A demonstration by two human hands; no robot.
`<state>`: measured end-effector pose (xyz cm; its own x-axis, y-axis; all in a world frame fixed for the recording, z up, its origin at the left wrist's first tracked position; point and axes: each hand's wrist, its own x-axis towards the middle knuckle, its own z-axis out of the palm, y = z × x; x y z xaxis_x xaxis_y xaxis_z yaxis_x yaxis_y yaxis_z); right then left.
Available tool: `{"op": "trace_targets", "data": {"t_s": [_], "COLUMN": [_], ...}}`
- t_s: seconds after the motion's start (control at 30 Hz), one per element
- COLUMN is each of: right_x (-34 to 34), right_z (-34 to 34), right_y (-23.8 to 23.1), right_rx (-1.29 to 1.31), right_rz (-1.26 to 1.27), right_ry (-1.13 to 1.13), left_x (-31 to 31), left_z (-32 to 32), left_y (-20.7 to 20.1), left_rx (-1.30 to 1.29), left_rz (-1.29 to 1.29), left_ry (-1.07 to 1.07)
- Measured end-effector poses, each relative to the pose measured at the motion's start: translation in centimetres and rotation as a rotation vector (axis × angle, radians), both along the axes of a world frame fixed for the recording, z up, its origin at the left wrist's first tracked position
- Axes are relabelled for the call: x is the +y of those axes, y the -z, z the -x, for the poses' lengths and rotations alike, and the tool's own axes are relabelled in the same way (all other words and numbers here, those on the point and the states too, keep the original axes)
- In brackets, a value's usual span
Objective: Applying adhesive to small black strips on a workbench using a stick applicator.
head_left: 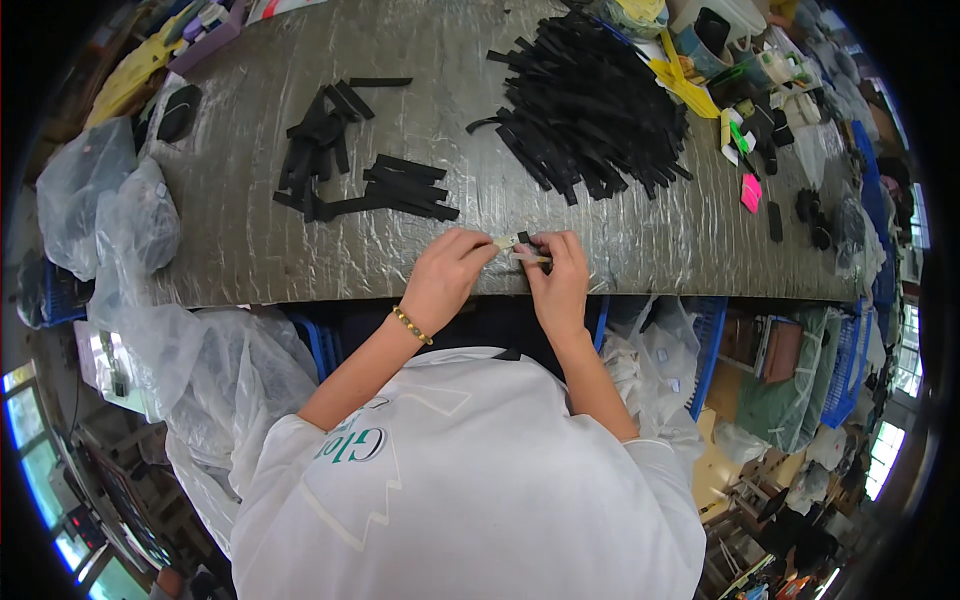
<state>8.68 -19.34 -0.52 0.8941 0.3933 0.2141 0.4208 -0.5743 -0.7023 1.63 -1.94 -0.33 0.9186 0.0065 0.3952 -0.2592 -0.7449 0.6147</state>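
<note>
Near the table's front edge my two hands meet. My left hand (450, 266) pinches a small pale strip (508, 241) with dark marks, whose far end meets a small black piece (523, 237). My right hand (560, 278) is closed close beside it, its fingertips at the black piece and a second narrow pale strip (530, 258). The fingers hide part of both, and I cannot tell whether they are joined. Beyond my left hand lies a small stack of short black fabric strips (408, 188). Farther off is a large heap of black strips (590, 105).
A looser pile of black strips (318, 140) lies to the left. Clear plastic bags (140, 220) hang over the table's left side. At the right are yellow scissors (685, 85), a pink piece (751, 193), and containers of tools. Blue crates (708, 350) stand below the edge.
</note>
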Motion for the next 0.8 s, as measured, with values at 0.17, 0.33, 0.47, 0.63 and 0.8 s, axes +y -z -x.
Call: {"op": "trace_targets", "data": {"t_s": [0.17,0.33,0.47,0.63,0.8], "right_x": [0.2,0.1,-0.1,-0.6,-2.0], "right_z": [0.0,0.0,-0.3,-2.5,-3.5], "right_y": [0.1,0.0,-0.1,-2.8,-3.1], "right_rx": [0.065,0.077,0.074,-0.108,0.147], "right_rz": [-0.066,-0.063,-0.062,-0.167,-0.277], "right_ry": [0.031,0.027,0.013,-0.035,-0.066], "left_x": [-0.2,-0.5,-0.5,-0.6,-0.7], "left_z": [-0.5,-0.8,-1.0,-1.1,-1.3], "left_y": [0.2,0.2,0.1,0.1,-0.2], "left_rx": [-0.010,-0.009,-0.005,-0.005,0.020], "left_rz": [-0.010,-0.029,-0.045,-0.072,-0.094], "left_ry": [0.008,0.019,0.029,0.023,0.029]}}
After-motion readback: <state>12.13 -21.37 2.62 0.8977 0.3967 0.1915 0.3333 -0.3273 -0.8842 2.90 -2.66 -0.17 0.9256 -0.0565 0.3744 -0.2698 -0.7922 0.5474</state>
